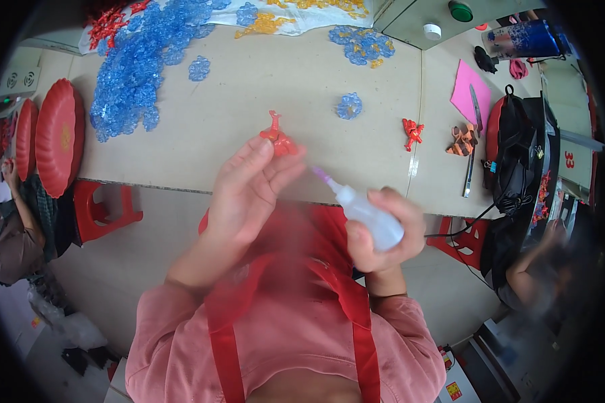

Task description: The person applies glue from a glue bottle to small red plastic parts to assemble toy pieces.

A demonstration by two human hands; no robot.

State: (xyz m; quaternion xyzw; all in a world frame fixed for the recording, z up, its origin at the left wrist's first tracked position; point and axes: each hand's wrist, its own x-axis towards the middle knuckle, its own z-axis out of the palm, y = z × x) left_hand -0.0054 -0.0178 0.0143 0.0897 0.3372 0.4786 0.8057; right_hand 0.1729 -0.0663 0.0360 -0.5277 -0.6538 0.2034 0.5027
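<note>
The left hand [245,191] pinches a small red translucent plastic ornament [277,140] between fingertips, its grip pressed together, above the beige tabletop [282,74]. Just right of the ornament, the right hand [383,232] wraps tight around a small white squeeze bottle [366,215], its purple nozzle pointing at the ornament.

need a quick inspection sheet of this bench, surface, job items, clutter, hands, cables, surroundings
surface: beige worktable, mostly bare in the middle
job's things: small red plastic piece; white squeeze bottle, purple nozzle aimed at the piece
clutter: blue plastic pieces, another red piece, pink sheet, knife
grips: left hand pinches the red piece; right hand wraps the bottle
cables: black cable off the table's right edge
surroundings: red stools, black bag, other people seated at either side
</note>
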